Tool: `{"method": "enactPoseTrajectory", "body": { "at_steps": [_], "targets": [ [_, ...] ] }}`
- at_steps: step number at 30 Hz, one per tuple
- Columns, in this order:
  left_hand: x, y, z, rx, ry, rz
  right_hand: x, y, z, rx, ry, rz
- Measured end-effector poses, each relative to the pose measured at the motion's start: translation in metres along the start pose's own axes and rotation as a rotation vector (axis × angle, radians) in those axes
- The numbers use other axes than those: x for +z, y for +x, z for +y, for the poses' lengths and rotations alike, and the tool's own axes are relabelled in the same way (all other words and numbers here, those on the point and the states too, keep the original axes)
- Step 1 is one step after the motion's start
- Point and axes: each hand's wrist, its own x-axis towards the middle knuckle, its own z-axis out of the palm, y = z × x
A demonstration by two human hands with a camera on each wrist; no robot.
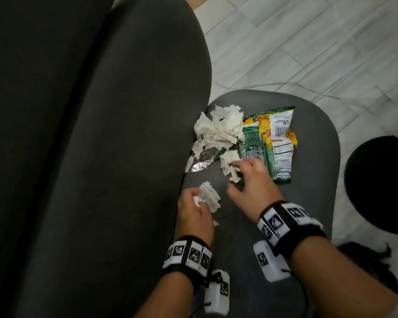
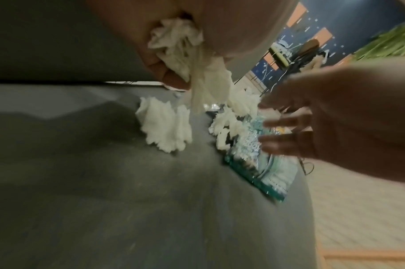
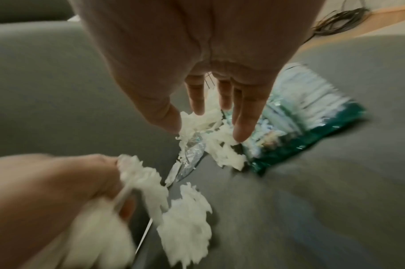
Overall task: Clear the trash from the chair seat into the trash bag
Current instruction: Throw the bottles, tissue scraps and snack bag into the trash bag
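Pale floor tiles (image 1: 308, 42) surround a dark grey chair seat (image 1: 251, 226), where the trash lies heaped toward the back edge, close against the neighbouring cushion (image 1: 90, 134).

Curled around a crumpled tissue wad (image 1: 208, 196), the left hand (image 1: 193, 212) holds it bunched in the palm, with loose ends trailing down to the seat. Gathering it that way probably keeps the torn pieces from scattering.

Just past that grip, the right hand (image 1: 251, 180) hangs over the litter with fingers (image 3: 241, 116) spread and holding nothing. Its fingertips come down on a small strip of tissue (image 1: 230, 166), likely to rake the loose bits together before lifting. Beside those fingers, on the thumb side, lies a scrap of silver foil (image 1: 203, 159). On the other side a green and yellow snack packet (image 1: 269, 143) lies flat, partly under the fingers. Beyond both hands sits the largest pile of torn tissue (image 1: 218, 129).

Off the seat, to the right of the right wrist, a round black shape (image 1: 379, 187) rests on the floor. I judge it to be the trash bag's open mouth, placed within easy reach, though I cannot be sure.
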Motion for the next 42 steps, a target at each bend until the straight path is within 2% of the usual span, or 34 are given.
{"method": "enactPoseTrajectory", "body": {
  "at_steps": [4,8,10,13,15,19,22,26,29,34,42],
  "targets": [
    [0.002,-0.012,-0.016,-0.091,0.114,-0.070,0.023,0.051,-0.017,-0.065,-0.180,-0.042],
    [0.017,-0.003,-0.027,-0.016,0.252,-0.187,0.048,0.080,-0.012,-0.091,-0.429,-0.160],
    [0.029,0.009,-0.034,0.000,0.303,-0.241,0.061,0.083,-0.005,-0.122,-0.504,-0.161],
    [0.039,0.023,-0.044,0.025,0.422,-0.267,0.073,0.077,0.001,-0.131,-0.532,-0.104],
    [0.040,0.030,-0.051,0.093,0.459,-0.262,0.074,0.071,0.001,-0.131,-0.529,-0.082],
    [0.039,0.036,-0.055,0.193,0.625,-0.279,0.067,0.062,0.009,-0.104,-0.497,-0.131],
    [0.038,0.039,-0.053,0.173,0.590,-0.248,0.064,0.055,0.020,0.009,-0.358,-0.153],
    [0.034,0.037,-0.043,0.134,0.442,-0.098,0.058,0.027,0.032,0.141,-0.060,-0.088],
    [0.033,0.046,-0.029,0.146,0.433,0.016,0.059,-0.001,0.047,0.243,0.127,-0.038],
    [0.044,0.081,-0.005,0.242,0.630,0.001,0.065,-0.036,0.071,0.356,0.452,-0.018],
    [0.065,0.117,0.004,0.368,0.928,0.031,0.061,-0.075,0.081,0.464,0.523,0.119]
  ]
}}
